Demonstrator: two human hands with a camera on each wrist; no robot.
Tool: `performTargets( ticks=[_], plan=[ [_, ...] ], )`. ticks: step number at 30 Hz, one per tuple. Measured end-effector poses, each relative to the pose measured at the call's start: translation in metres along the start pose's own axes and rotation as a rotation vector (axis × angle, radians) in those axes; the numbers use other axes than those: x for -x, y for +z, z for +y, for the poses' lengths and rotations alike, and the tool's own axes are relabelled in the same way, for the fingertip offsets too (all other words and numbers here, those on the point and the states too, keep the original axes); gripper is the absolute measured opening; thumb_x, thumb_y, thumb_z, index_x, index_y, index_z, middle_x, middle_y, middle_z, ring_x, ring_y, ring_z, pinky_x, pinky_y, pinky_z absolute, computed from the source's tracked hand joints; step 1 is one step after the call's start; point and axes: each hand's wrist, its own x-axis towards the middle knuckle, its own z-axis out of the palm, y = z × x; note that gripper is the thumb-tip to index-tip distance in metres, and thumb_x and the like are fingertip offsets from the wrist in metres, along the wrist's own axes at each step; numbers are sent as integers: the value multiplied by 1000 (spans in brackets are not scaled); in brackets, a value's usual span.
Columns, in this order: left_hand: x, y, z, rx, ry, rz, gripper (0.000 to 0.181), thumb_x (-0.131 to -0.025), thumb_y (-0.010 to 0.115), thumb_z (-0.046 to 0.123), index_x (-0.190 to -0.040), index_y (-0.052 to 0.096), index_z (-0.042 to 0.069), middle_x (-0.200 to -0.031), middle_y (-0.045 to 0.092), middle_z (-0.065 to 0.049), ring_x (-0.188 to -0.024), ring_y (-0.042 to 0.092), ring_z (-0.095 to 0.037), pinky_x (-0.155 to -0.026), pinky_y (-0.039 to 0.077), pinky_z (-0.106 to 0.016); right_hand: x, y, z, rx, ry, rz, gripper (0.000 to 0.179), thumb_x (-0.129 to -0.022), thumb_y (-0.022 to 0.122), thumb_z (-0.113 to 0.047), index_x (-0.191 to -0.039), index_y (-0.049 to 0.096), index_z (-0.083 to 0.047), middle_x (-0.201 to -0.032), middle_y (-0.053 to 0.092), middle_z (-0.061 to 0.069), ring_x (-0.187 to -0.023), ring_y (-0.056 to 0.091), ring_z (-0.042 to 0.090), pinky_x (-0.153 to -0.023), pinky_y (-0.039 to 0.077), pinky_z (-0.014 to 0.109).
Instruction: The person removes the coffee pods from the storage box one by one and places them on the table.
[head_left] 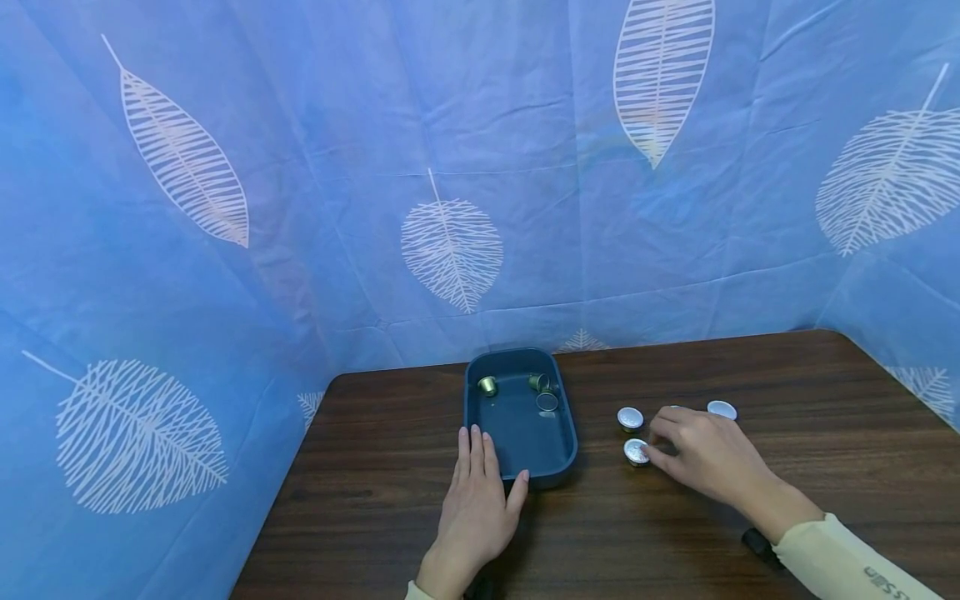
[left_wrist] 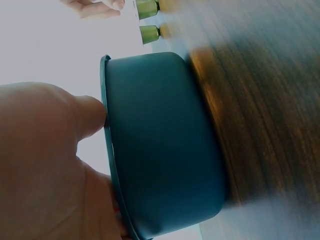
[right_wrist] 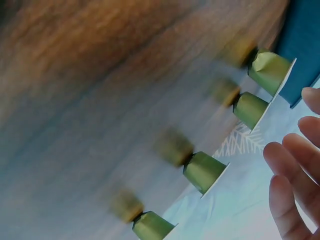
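Note:
My left hand point(head_left: 480, 508) lies over the near left corner of a dark blue-green tray point(head_left: 567, 417), its fingers straight and its thumb at the rim. In the left wrist view, the thumb point(left_wrist: 90, 117) touches the tray's rim. My right hand point(head_left: 705, 454) hovers over a group of green coffee capsules standing lid-up on the table. Its thumb and fingers are near the front capsule point(head_left: 637, 452). In the right wrist view, loosely bent fingers point(right_wrist: 290, 165) are beside the capsules and hold nothing. Another capsule point(head_left: 630, 418) stands behind the front one; a third is mostly hidden by the hand.
Inside the tray are a gold-green capsule point(head_left: 488, 386), another at the right wall point(head_left: 538, 382) and a clear round piece point(head_left: 547, 402). A white-lidded capsule point(head_left: 722, 409) stands beyond my right hand. A blue leaf-patterned cloth point(head_left: 525, 250) hangs behind the brown wooden table point(head_left: 360, 467).

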Motion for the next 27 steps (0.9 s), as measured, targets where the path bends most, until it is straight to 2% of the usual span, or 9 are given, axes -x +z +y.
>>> performTargets(
  ticks=[7,14,27],
  plan=[
    [0,0,0,2,-6,-1,82,-96,39,61,-154,21,5,-163,8,-14,-151,0,-31,-116,24,-52,-3,-1,2,-11,10,-5,21,-69,85,-26,-74,65,-25,-74,57,-16,-56,40,-9,-48,37,18],
    [0,1,1,2,-6,3,83,-96,39,61,-154,21,5,-163,8,-13,-151,0,-31,-116,24,-52,-4,-2,-1,-13,20,-25,21,-70,85,-26,-74,65,-25,-73,56,-16,-55,37,-8,-49,35,18],
    [1,0,-1,-3,15,13,82,-97,38,60,-153,21,2,-163,9,-16,-151,0,-31,-117,24,-51,-9,-3,-1,-17,-13,-15,19,-70,84,-24,-74,65,-23,-72,55,-15,-56,40,-7,-49,37,18]
  ],
)
